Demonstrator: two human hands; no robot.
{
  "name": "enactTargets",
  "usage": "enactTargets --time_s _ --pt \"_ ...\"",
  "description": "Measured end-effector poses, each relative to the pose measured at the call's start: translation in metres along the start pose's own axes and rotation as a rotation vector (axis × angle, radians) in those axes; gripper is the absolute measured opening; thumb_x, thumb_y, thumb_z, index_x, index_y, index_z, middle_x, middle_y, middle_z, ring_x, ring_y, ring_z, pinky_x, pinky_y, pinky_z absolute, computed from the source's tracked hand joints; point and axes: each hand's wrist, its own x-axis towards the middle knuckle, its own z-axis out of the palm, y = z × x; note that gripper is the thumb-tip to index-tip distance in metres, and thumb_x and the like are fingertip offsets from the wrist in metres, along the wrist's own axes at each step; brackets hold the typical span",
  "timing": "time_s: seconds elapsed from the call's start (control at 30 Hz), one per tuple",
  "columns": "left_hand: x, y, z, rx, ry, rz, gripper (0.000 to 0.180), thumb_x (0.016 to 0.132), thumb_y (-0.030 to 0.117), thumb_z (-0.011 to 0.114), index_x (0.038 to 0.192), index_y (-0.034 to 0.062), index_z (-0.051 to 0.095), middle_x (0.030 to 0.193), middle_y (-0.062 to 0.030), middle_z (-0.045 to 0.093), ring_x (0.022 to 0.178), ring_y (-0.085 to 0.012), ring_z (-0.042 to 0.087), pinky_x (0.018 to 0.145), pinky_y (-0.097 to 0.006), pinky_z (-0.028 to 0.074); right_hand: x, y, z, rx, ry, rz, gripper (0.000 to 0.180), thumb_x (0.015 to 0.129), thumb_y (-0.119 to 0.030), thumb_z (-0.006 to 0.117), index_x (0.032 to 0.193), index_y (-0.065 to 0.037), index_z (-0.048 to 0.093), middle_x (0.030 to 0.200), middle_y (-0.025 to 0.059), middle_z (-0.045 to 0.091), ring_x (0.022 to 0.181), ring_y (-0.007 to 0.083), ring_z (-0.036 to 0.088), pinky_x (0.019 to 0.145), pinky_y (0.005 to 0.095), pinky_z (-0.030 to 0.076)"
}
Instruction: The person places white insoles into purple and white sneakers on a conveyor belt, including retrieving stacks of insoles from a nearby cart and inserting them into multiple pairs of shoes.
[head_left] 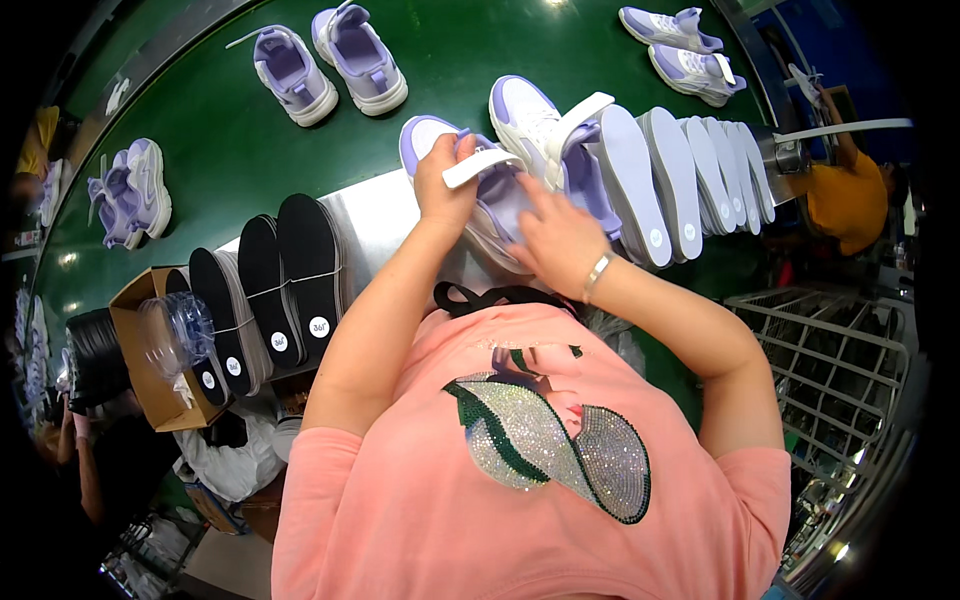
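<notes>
Shoe wkshp: green bench (450,55) w/ sneaker prs (530,115), insole stacks (633,185), co-workers (848,208).

Two shoes (527,112) between left insole stacks (306,265) and right insole stacks (632,175) (further shoes (381,93) beyond).

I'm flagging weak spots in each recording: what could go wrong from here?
The white strap juts out loose beside the opening of the shoe in the left hand, so it might snag the fingers of the right hand. The second shoe sits very close to the grey insoles; a bump could perhaps push their row out of line.
</notes>
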Motion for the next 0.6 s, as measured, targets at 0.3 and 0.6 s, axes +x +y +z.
enactTargets --time_s 0.3,0.6 --pt "0.000 -0.006 0.002 0.017 0.019 0.029 0.031 0.085 0.031 0.049 0.088 0.0002 0.056 0.070 -0.0144 0.060 0.064 -0.0238 0.058 0.059 -0.032 0.044 0.010 -0.004 -0.016 -0.175 -0.190 -0.103 0.011 0.070 -0.014 0.056 0.075 -0.004 0.059 0.079 0.0111 0.058 0.079 0.0246 0.056 0.067 0.0347 0.046" --pt "-0.002 -0.007 0.002 -0.117 -0.028 -0.019 0.030 0.085 0.029 0.050 0.086 -0.0007 0.056 0.066 -0.0110 0.058 0.058 -0.0164 0.054 0.055 -0.029 0.043 0.048 0.004 0.028 -0.024 -0.405 -0.001 0.015 0.070 -0.009 0.054 0.079 -0.004 0.064 0.086 0.0161 0.061 0.079 0.0262 0.061 0.068 0.0355 0.049"
